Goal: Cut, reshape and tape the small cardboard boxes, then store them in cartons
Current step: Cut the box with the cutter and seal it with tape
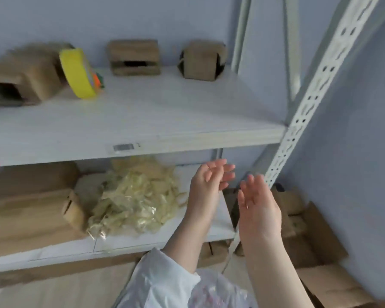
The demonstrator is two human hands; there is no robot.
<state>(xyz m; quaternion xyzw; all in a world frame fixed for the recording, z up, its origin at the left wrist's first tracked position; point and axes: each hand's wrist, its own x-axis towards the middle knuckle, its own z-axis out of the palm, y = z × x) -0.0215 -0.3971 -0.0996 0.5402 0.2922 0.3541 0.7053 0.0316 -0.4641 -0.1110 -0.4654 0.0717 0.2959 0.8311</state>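
A: We're looking at a white laminate upper shelf (187, 112) in a metal rack, set against a pale blue-grey wall (142, 16), with a white perforated steel upright (309, 94) running up the right side.

B: And a second white lower shelf (187, 238) underneath. There's a heap of crumpled clear yellowish tape scraps (138, 196) in the middle of it, and a stack of flat brown cardboard (27, 210) on the left.

A: Where are the boxes?

B: Three small brown cardboard boxes are on the upper shelf: a blurred one far left (25, 72), one in the middle (133, 56) with a dark slot in front, and one at the right (200, 60), near the wall. A yellow roll of tape (78, 74) leans against the left box.

A: And the hands?

B: Both are low, in front of the lower shelf's right end. The left hand (206, 185) has its fingers (226, 167) loosely curled and apart, gripping nothing. The right hand (260, 210) has its palm turned inward, its fingers (253, 181) straight and spread, also empty.

A: So they're well apart from those boxes?

B: Yes, the boxes sit a full shelf above the fingers. Open brown cardboard cartons (309, 236) lie on the floor just behind the right hand.
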